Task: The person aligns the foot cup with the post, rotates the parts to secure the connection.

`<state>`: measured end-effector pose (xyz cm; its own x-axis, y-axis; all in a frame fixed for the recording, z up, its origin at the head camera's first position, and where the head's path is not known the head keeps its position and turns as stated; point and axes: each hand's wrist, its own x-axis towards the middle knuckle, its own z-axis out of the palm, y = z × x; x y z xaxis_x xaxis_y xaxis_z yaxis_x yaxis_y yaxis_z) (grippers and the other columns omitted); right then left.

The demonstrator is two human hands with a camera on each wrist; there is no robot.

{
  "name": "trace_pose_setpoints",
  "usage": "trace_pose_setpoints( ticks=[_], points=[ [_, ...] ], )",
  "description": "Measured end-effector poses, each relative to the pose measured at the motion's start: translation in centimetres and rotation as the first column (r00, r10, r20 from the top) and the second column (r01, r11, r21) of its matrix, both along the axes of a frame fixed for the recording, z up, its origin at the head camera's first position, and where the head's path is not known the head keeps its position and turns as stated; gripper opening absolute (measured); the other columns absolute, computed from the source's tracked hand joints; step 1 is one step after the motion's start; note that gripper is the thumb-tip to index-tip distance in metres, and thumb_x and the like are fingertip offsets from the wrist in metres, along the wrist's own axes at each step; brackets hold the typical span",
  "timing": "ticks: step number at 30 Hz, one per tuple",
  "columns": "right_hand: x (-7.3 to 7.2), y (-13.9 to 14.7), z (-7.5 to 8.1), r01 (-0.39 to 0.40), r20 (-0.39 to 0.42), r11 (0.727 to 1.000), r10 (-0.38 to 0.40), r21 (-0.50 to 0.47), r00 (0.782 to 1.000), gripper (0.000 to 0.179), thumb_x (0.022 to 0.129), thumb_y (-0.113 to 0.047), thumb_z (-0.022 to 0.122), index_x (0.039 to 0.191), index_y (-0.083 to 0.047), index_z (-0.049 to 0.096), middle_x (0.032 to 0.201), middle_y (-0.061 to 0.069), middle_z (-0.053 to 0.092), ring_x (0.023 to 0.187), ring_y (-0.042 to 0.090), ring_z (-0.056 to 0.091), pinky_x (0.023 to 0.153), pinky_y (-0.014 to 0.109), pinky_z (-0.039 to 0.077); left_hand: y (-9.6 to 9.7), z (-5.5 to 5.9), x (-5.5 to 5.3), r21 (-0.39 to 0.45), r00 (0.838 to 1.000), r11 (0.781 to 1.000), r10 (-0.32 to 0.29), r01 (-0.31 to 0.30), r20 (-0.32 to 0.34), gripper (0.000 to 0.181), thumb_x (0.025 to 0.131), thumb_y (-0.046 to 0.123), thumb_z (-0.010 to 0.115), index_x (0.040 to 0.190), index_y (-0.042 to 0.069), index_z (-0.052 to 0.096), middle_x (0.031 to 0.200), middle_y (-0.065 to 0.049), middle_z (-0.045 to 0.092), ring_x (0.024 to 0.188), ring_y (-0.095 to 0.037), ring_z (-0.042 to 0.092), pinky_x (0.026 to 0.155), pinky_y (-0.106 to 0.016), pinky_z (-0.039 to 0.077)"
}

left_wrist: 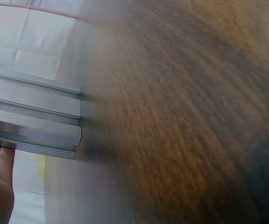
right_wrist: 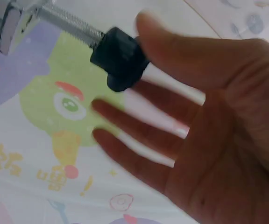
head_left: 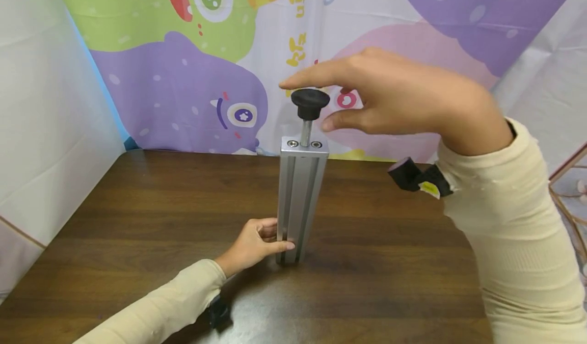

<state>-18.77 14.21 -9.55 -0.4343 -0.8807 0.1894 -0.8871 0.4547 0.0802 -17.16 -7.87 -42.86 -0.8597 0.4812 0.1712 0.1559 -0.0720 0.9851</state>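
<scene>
An aluminium profile (head_left: 298, 196) stands upright on the wooden table, its lower end also showing in the left wrist view (left_wrist: 36, 100). My left hand (head_left: 249, 244) grips it near the bottom, thumb across the front groove and fingers behind. From the top end, between two screws, rises a threaded rod (right_wrist: 74, 22) that carries a black knob (head_left: 310, 102). Around the knob my right hand (head_left: 403, 91) is spread, with extended fingers above and beyond it and the thumb low on its right side. In the right wrist view the thumb overlaps the knob's edge.
Brown wood-grain tabletop (head_left: 137, 221) surrounds the profile's foot. Behind it hangs a cartoon-printed curtain (head_left: 174, 94), with a white side sheet (head_left: 32, 104) at the left. A black device (head_left: 415, 178) is fixed at my right sleeve.
</scene>
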Motion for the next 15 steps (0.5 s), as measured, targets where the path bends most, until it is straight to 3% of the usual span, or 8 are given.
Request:
trace_pose_setpoints(
  ticks=[2, 3, 6, 9, 11, 13, 14, 15],
  points=[
    [-0.4, 0.3, 0.1, -0.115, -0.013, 0.993, 0.116, 0.025, 0.993, 0.062, 0.095, -0.016, 0.059, 0.143, -0.047, 0.035, 0.141, -0.028, 0.041, 0.104, -0.003, 0.055, 0.077, 0.022, 0.047, 0.0, 0.0, 0.0, 0.0, 1.0, 1.0, -0.001, 0.001, 0.002, 0.045, 0.079, -0.001, 0.076, 0.118, -0.014, 0.058, 0.102, -0.028, 0.067, 0.089, -0.017, 0.071, 0.079, -0.029, 0.057],
    [-0.5, 0.3, 0.2, -0.137, -0.02, 0.99, 0.137, 0.036, 0.99, 0.067, 0.093, -0.006, 0.057, 0.143, -0.046, 0.036, 0.142, -0.028, 0.041, 0.102, -0.004, 0.055, 0.074, 0.021, 0.046, 0.0, 0.0, 0.0, 0.001, 1.0, 1.0, -0.001, 0.001, 0.003, 0.045, 0.079, -0.001, 0.076, 0.118, -0.014, 0.058, 0.103, -0.028, 0.067, 0.089, -0.017, 0.071, 0.079, -0.029, 0.057],
    [-0.5, 0.1, 0.3, -0.11, 0.039, 0.994, 0.109, 0.017, 0.993, 0.079, 0.085, 0.012, 0.051, 0.137, -0.046, 0.045, 0.135, -0.028, 0.048, 0.1, -0.003, 0.057, 0.068, 0.021, 0.045, 0.0, 0.0, 0.0, 0.005, 1.0, 1.0, -0.003, 0.003, 0.002, 0.045, 0.079, -0.001, 0.076, 0.118, -0.014, 0.058, 0.103, -0.029, 0.067, 0.089, -0.017, 0.071, 0.079, -0.029, 0.057],
    [-1.2, 0.0, -0.1, -0.08, 0.044, 0.997, 0.08, -0.005, 0.996, 0.076, 0.085, 0.014, 0.05, 0.132, -0.046, 0.05, 0.122, -0.028, 0.057, 0.09, -0.003, 0.058, 0.067, 0.02, 0.046, 0.0, -0.1, 0.0, 0.006, 1.0, 1.0, -0.002, 0.002, -0.005, 0.044, 0.079, -0.001, 0.076, 0.118, -0.014, 0.058, 0.102, -0.029, 0.067, 0.089, -0.017, 0.071, 0.079, -0.029, 0.057],
    [-1.6, 0.0, -0.3, -0.073, 0.041, 0.997, 0.075, -0.027, 0.996, 0.062, 0.091, 0.002, 0.055, 0.129, -0.046, 0.053, 0.116, -0.025, 0.061, 0.088, -0.002, 0.057, 0.071, 0.019, 0.045, 0.0, -0.1, 0.0, 0.005, 1.0, 1.0, -0.002, 0.002, -0.009, 0.044, 0.079, -0.001, 0.076, 0.118, -0.014, 0.059, 0.102, -0.028, 0.067, 0.089, -0.017, 0.071, 0.079, -0.029, 0.057],
    [-1.6, -0.4, -0.5, -0.018, 0.034, 0.999, 0.019, -0.047, 0.999, 0.033, 0.097, -0.024, 0.058, 0.123, -0.045, 0.058, 0.107, -0.021, 0.064, 0.083, 0.001, 0.058, 0.071, 0.022, 0.046, 0.0, -0.2, -0.1, 0.004, 1.0, 1.0, -0.002, 0.002, -0.009, 0.044, 0.079, -0.001, 0.076, 0.118, -0.014, 0.058, 0.102, -0.029, 0.067, 0.089, -0.017, 0.071, 0.079, -0.029, 0.057],
    [-1.4, -0.7, -0.5, 0.031, 0.026, 0.998, -0.03, -0.058, 0.999, 0.022, 0.097, -0.039, 0.055, 0.118, -0.042, 0.062, 0.1, -0.018, 0.066, 0.079, 0.002, 0.059, 0.069, 0.023, 0.046, 0.0, -0.2, -0.1, 0.007, 1.0, 1.0, -0.001, 0.001, -0.006, 0.044, 0.079, -0.002, 0.076, 0.118, -0.014, 0.058, 0.102, -0.029, 0.067, 0.089, -0.017, 0.071, 0.08, -0.03, 0.057],
    [-1.1, -1.1, -0.5, 0.102, 0.024, 0.992, -0.101, -0.071, 0.995, 0.027, 0.094, -0.054, 0.051, 0.111, -0.039, 0.065, 0.093, -0.017, 0.066, 0.074, 0.003, 0.058, 0.067, 0.023, 0.047, 0.0, -0.2, -0.1, 0.007, 1.0, 1.0, 0.002, -0.002, -0.004, 0.045, 0.079, -0.002, 0.076, 0.118, -0.014, 0.058, 0.102, -0.029, 0.067, 0.089, -0.017, 0.071, 0.079, -0.03, 0.057]
  ],
)
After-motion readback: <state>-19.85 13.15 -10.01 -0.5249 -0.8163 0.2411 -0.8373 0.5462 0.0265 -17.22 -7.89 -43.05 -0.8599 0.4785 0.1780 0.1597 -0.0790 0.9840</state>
